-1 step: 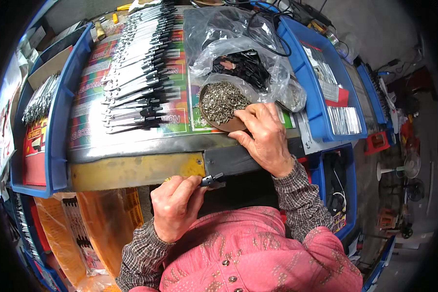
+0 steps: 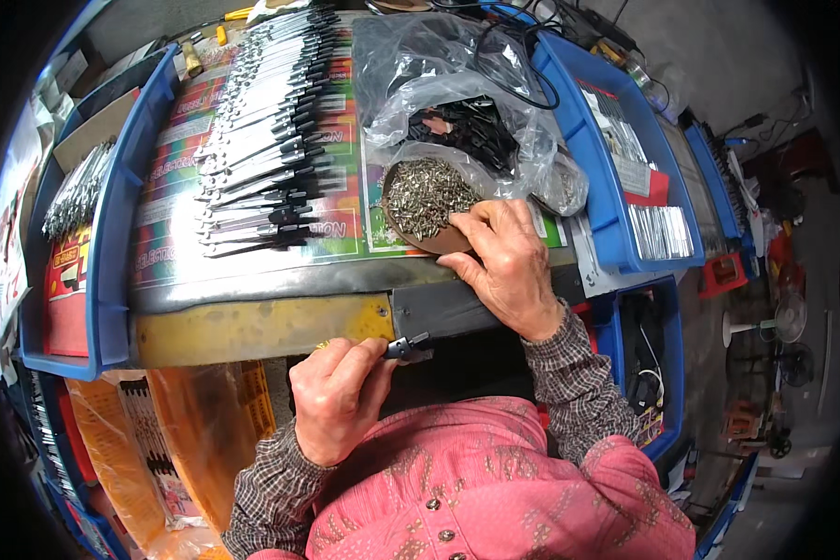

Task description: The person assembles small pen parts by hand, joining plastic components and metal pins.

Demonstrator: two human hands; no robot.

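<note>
My left hand (image 2: pixel 338 397) is closed round a small part with a black, forked end (image 2: pixel 408 346), held just off the table's front edge. The rest of that part is hidden in my fingers. Over the right rim of a round brown dish (image 2: pixel 450 243) is my right hand (image 2: pixel 506 261), its thumb and forefinger apart. No piece shows between those fingertips. Small silvery metal pins (image 2: pixel 427 194), rivet-like, are heaped in the dish. Behind it, a clear plastic bag (image 2: pixel 406 98) lies open with black pieces (image 2: pixel 481 131) inside.
A long row of slim silver parts with black ends (image 2: pixel 266 140) lies left of the dish. Blue bins (image 2: pixel 107 252) stand at the left, and another blue bin (image 2: pixel 616 238) holds metal strips at the right. A black cable (image 2: pixel 523 103) loops over the bag.
</note>
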